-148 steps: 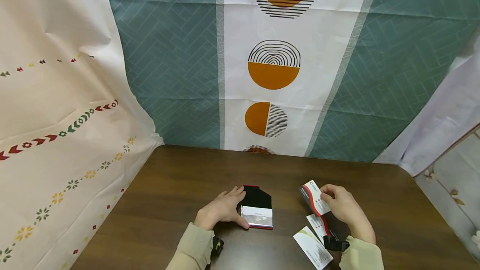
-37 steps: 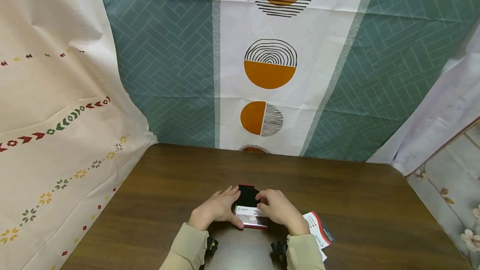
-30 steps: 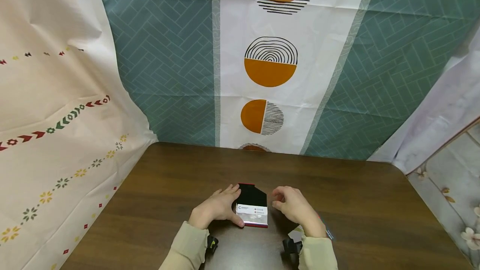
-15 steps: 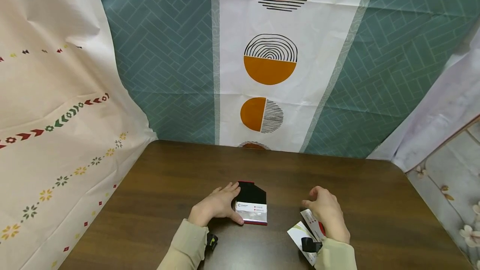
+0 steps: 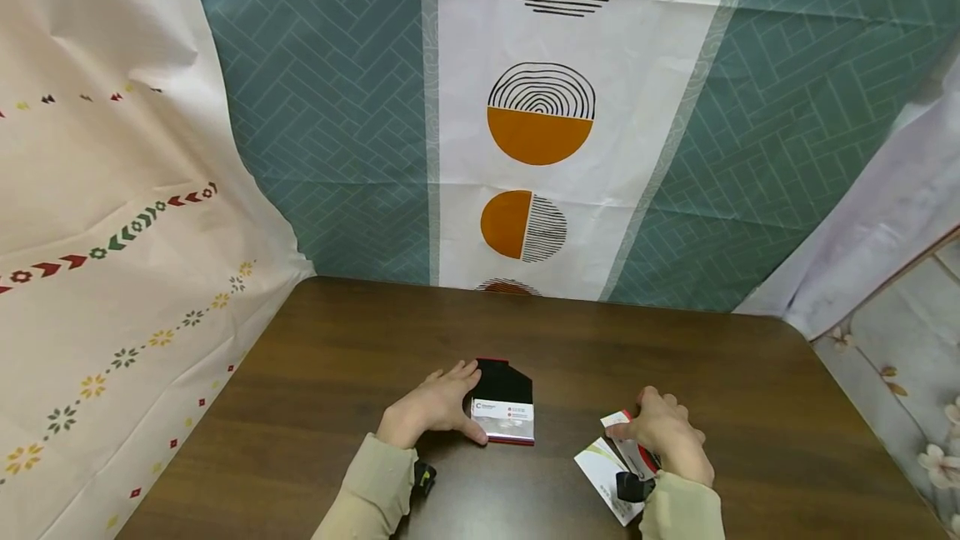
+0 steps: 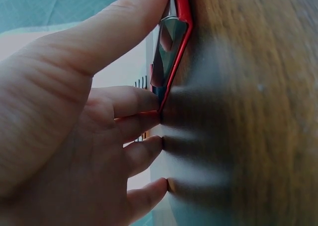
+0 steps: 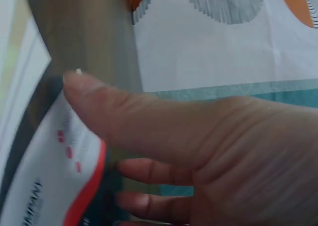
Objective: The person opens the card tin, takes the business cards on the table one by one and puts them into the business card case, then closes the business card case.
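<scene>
A black card holder (image 5: 501, 383) with red edges lies open on the table in the head view. Its clear pocket holds a white business card (image 5: 504, 413). My left hand (image 5: 433, 408) is spread along the holder's left edge, thumb at the near corner and index finger at the far side, steadying it. To the right, my right hand (image 5: 670, 433) is over a white business card (image 5: 628, 450) with a red curve. The right wrist view has the thumb (image 7: 119, 112) across this card's corner, other fingers just beyond it. Whether they press on it is unclear.
Another white card (image 5: 607, 480) with a green stripe lies partly under the right wrist. The brown wooden table (image 5: 360, 340) ends at a patterned cloth backdrop (image 5: 337, 148). Cream cloth (image 5: 142, 257) hangs along the left.
My right hand first held a card, brought it to the holder's pocket and let go. It then moved back right and down over the loose cards. My left hand stays at the holder.
</scene>
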The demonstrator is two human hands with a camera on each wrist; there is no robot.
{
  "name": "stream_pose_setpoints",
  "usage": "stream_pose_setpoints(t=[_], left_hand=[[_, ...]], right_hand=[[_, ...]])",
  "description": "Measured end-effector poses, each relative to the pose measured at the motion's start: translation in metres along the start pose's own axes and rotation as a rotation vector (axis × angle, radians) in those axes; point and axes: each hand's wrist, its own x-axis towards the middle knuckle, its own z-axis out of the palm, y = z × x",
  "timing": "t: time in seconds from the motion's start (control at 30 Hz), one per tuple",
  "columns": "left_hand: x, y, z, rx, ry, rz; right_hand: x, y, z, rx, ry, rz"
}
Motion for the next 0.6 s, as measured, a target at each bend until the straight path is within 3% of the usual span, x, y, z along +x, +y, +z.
stream_pose_setpoints(t=[0.3, 0.6], left_hand=[[-0.0017, 0.0012, -0.0007, 0.000, 0.009, 0.009], [-0.0011, 0.0002, -0.0001, 0.002, 0.007, 0.007]], right_hand=[[0.0016, 0.0010, 0.0056, 0.033, 0.001, -0.025], [0.0056, 0.0006, 0.0047, 0.086, 0.034, -0.104]])
